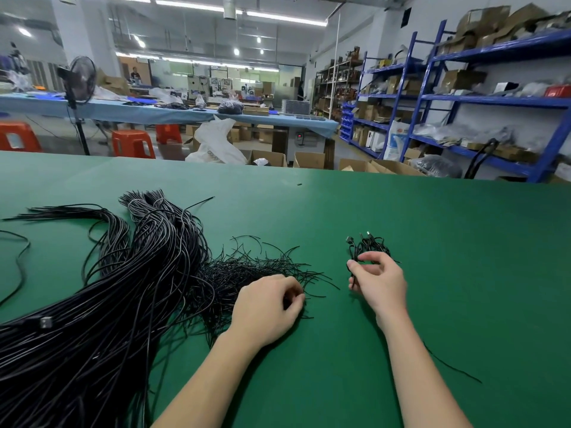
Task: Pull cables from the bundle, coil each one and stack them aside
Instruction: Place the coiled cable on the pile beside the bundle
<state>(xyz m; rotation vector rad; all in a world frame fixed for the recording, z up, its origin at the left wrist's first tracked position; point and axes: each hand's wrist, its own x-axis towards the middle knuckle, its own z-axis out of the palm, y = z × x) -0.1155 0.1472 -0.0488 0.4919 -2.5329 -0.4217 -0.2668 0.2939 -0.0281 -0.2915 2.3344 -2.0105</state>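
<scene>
Factory workshop: blue storage racks (482, 100), long worktables (154, 111).

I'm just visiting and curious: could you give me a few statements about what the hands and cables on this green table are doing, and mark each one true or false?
1. The right hand holds a small coiled cable. True.
2. The left hand rests flat on bare table, away from any wires. False: its curled fingers are at the thin wire ends beside the big bundle.
3. The big bundle lies to the right of both hands. False: it lies to the left.
4. The table has a green surface. True.
5. The cables are white. False: they are black.
</scene>
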